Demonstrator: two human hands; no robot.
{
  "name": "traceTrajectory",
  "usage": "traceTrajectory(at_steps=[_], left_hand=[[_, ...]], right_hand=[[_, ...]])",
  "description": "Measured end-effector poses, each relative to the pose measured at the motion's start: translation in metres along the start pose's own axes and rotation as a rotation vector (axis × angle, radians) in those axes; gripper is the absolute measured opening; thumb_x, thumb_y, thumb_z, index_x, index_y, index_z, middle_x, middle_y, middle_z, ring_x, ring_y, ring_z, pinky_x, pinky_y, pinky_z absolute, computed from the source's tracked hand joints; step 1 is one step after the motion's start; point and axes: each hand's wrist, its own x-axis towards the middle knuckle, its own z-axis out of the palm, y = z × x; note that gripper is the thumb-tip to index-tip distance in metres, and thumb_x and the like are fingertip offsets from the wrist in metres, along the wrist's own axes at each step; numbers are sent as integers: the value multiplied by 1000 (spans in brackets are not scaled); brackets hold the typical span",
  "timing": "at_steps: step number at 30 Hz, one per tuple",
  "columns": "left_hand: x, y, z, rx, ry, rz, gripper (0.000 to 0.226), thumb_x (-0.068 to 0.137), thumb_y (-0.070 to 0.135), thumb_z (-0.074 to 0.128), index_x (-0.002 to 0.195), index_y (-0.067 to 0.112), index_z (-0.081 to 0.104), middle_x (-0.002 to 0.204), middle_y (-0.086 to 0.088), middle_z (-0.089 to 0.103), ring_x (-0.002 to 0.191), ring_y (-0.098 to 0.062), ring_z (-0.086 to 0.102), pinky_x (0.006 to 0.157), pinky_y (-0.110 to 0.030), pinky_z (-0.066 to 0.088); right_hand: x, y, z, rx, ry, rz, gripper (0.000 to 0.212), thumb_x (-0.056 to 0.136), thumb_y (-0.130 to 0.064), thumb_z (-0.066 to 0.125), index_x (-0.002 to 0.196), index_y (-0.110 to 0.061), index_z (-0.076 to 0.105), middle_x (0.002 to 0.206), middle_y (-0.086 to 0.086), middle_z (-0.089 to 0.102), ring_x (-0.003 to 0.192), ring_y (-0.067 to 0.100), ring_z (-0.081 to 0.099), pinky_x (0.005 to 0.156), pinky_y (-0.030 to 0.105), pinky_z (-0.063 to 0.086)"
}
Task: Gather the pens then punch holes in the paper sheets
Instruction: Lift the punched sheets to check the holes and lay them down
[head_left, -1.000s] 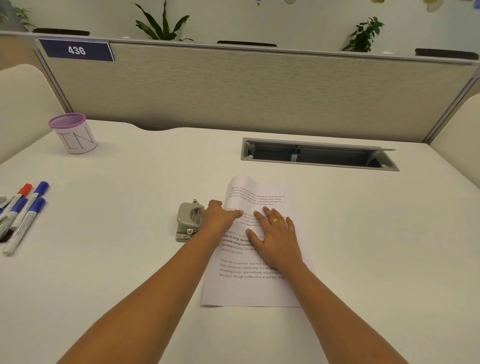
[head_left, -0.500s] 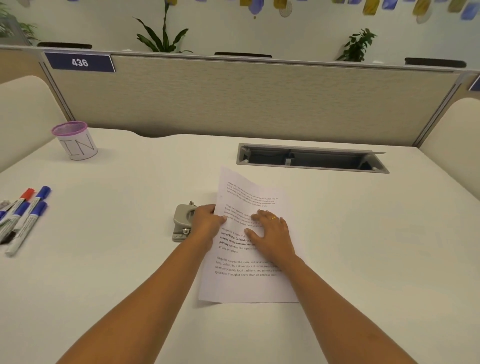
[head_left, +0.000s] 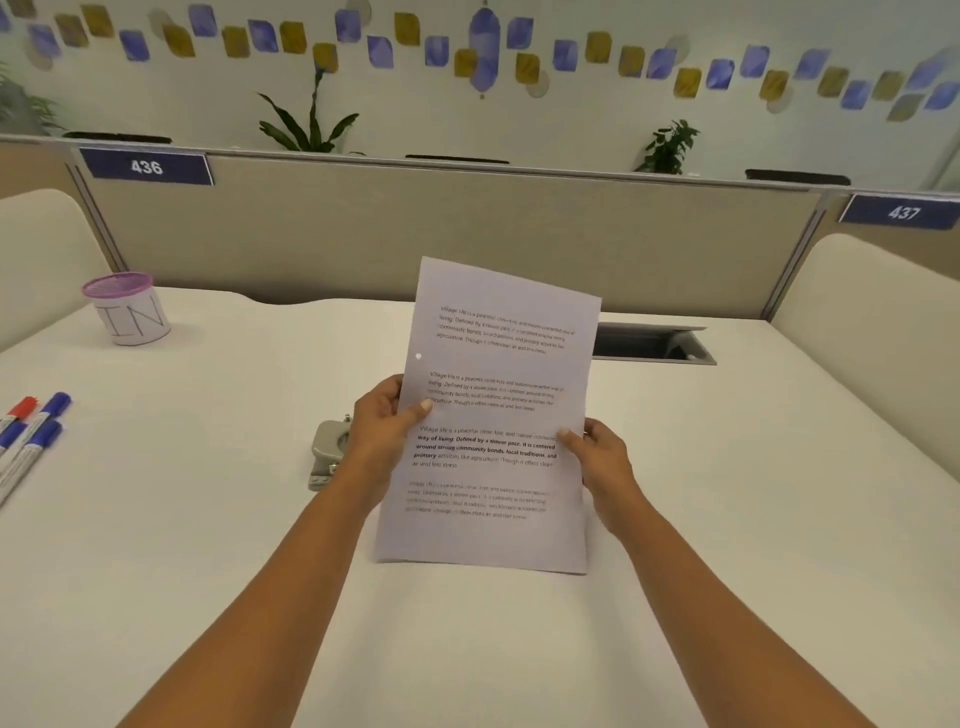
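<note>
A printed paper sheet (head_left: 498, 364) is held up off the white desk, tilted toward me, with one punched hole near its left edge. My left hand (head_left: 382, 431) grips its left edge, thumb on the front. My right hand (head_left: 602, 457) grips its right edge. Behind my left hand, on the desk, a grey hole punch (head_left: 327, 452) lies partly hidden. Several marker pens (head_left: 31, 431) with blue and red caps lie at the far left edge. A pink mesh cup (head_left: 130, 309) marked "IN" stands at the back left.
A beige partition (head_left: 467, 234) with signs 436 and 437 closes off the back of the desk. A grey cable tray opening (head_left: 654, 345) sits in the desk behind the sheet. Cream chair backs flank both sides.
Both hands took hold of the sheet's edges and lifted it from flat on the desk to upright. The view tilted upward.
</note>
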Motion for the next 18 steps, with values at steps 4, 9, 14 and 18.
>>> traceTrajectory(at_steps=[4,9,14,18], left_hand=[[-4,23,11,-71,-12,141,19,87,2,57,99,16,62,93,0,71,75,-12,72,60,-25,58],[-6,35,18,-113,-33,224,16,84,7,61,98,15,65,91,3,73,78,-15,71,63,-25,57],[-13,9,22,-26,9,121,15,79,8,67,92,16,66,91,-1,71,78,-18,68,63,-25,55],[-15,2,23,-9,36,110,15,81,8,67,85,21,66,83,5,71,69,-10,68,58,-20,53]], right_hand=[[-8,-31,-3,70,77,-201,10,94,-17,52,103,-14,55,99,5,66,87,19,64,73,29,54],[-19,-47,-12,163,93,-399,4,94,-18,53,91,-20,55,86,-6,66,70,-1,65,59,14,52],[-29,-22,-15,113,93,-348,9,90,-20,58,97,-15,55,94,0,65,85,19,64,64,19,54],[-29,-18,-17,98,90,-314,9,93,-20,54,100,-14,56,95,2,66,87,24,63,72,28,54]])
